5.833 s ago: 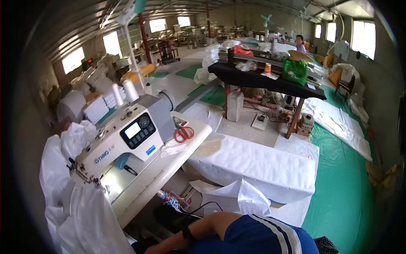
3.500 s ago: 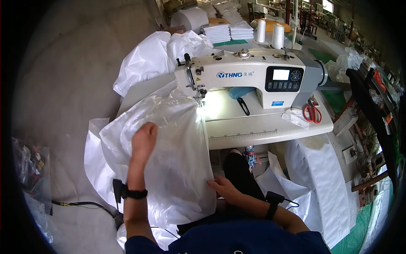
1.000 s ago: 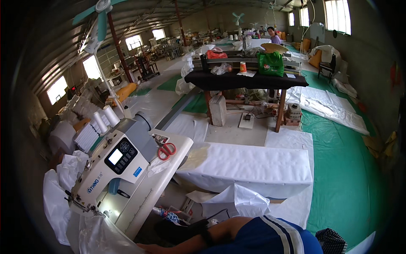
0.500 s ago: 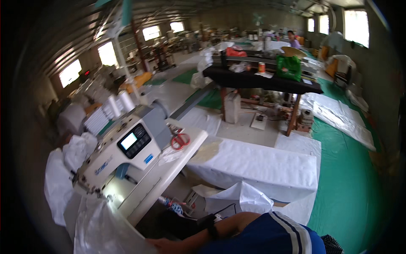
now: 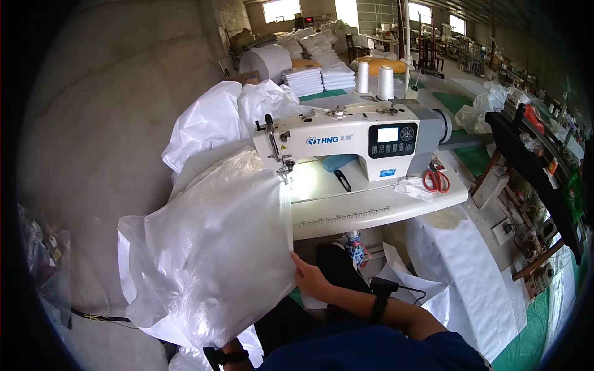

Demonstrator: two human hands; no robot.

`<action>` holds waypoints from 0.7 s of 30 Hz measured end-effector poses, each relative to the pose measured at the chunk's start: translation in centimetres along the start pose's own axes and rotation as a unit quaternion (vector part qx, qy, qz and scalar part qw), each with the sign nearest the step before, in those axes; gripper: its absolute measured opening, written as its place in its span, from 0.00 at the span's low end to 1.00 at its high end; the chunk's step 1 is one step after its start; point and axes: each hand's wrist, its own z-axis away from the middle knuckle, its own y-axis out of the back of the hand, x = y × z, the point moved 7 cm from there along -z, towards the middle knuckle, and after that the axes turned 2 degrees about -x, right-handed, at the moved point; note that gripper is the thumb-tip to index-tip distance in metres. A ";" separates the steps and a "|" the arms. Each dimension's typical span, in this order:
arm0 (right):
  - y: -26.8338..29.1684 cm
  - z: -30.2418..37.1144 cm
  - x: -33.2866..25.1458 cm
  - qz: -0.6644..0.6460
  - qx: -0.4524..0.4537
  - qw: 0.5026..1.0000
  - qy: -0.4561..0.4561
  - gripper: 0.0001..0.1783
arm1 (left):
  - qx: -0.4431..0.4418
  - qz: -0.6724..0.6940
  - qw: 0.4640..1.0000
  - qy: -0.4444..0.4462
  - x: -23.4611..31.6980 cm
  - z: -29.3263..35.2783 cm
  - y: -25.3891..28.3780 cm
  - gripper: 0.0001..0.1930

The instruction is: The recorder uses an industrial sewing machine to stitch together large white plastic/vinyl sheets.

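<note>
A large, crumpled sack of thin white plastic [image 5: 210,247] hangs over the near left end of the sewing table, its right edge running up under the needle of a white sewing machine [image 5: 334,133]. My right hand [image 5: 309,278] pinches that edge below the table's front, thumb and fingers closed on the plastic. From the lower edge comes my left wrist [image 5: 234,353] with a black band; the plastic hides the fingers of that hand. The machine's lamp lights the bed around the needle, and its small screen is lit.
Red-handled scissors [image 5: 436,181] and a small black tool [image 5: 343,180] lie on the sewing table [image 5: 371,210]. Two thread cones [image 5: 385,83] stand behind the machine. More white plastic [image 5: 207,123] is heaped behind the left end. A white-covered block [image 5: 464,266] is at right.
My view has swung left and down, so the machine now sits mid-picture and the whole sack shows. My right hand still holds the sack's edge; my left wrist has come into view.
</note>
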 end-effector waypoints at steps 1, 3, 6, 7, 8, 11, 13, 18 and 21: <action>0.2 -0.7 -0.1 0.044 -0.022 0.998 -0.039 0.30 | 0.006 0.003 1.000 0.003 -0.3 -0.2 -0.2 0.12; 1.2 -2.0 -0.8 0.091 -0.044 0.992 -0.079 0.30 | 0.009 0.005 1.000 0.000 -0.2 -0.3 -0.7 0.12; 2.2 -4.2 -1.5 0.211 -0.082 0.969 -0.099 0.31 | 0.009 0.017 1.000 -0.021 0.5 -1.0 -2.2 0.12; 2.4 -4.9 -1.5 0.228 -0.071 0.966 -0.096 0.30 | 0.015 0.017 0.999 -0.024 0.7 -1.0 -2.4 0.12; 2.5 -5.6 -1.5 0.245 -0.061 0.963 -0.092 0.30 | 0.016 0.021 0.999 -0.034 0.9 -1.2 -2.6 0.13; 3.0 -7.2 -1.2 0.291 -0.038 0.953 -0.078 0.29 | 0.028 0.032 0.998 -0.055 1.7 -1.2 -3.8 0.13; 2.5 -8.8 -0.8 0.313 -0.062 0.944 -0.082 0.29 | 0.035 0.038 0.996 -0.076 2.3 -1.3 -4.2 0.13; 3.5 -12.9 0.1 0.363 -0.101 0.920 -0.107 0.27 | 0.056 0.080 0.980 -0.175 5.6 0.2 -7.4 0.13; 2.3 -15.5 -0.7 0.384 -0.117 0.913 -0.077 0.26 | -0.056 0.073 0.989 -0.119 2.3 2.3 -11.9 0.15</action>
